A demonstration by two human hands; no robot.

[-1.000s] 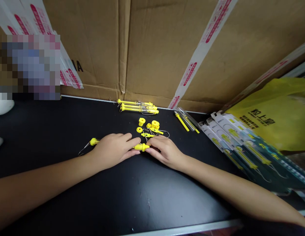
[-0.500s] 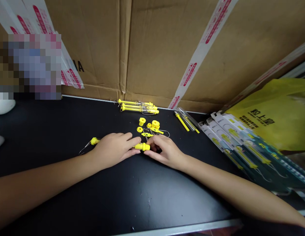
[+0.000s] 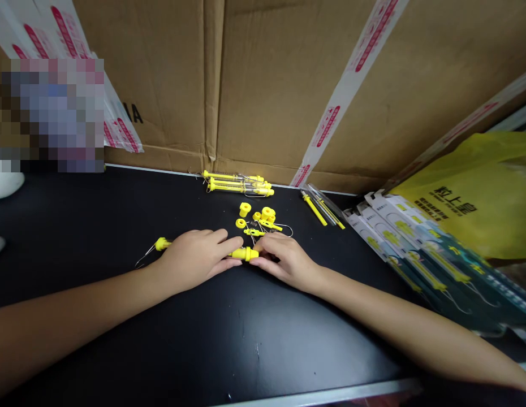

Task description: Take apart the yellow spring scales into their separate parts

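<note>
A yellow tube-shaped device [image 3: 245,254] lies sideways just above the black table, with a yellow cap and a thin wire hook [image 3: 145,258] sticking out at its left end. My left hand [image 3: 199,254] is wrapped round its middle. The fingertips of my right hand [image 3: 286,257] pinch the yellow fitting at its right end. Just behind my hands are loose yellow parts: a flanged piece [image 3: 245,210], a ring [image 3: 241,224], a larger round piece [image 3: 267,213] and slotted strips [image 3: 270,225] with wires and small springs.
Several finished-looking yellow devices [image 3: 237,185] lie by the cardboard [image 3: 161,73] at the back. Yellow rods [image 3: 314,209] and clear tubes [image 3: 326,204] lie right of them. Packaged devices [image 3: 415,249] and a yellow bag [image 3: 475,198] stand at the right; a white object [image 3: 6,183] is far left.
Both hands keep their hold on the device. The fingers of my right hand have shifted slightly at its right end. The view has moved very little.
</note>
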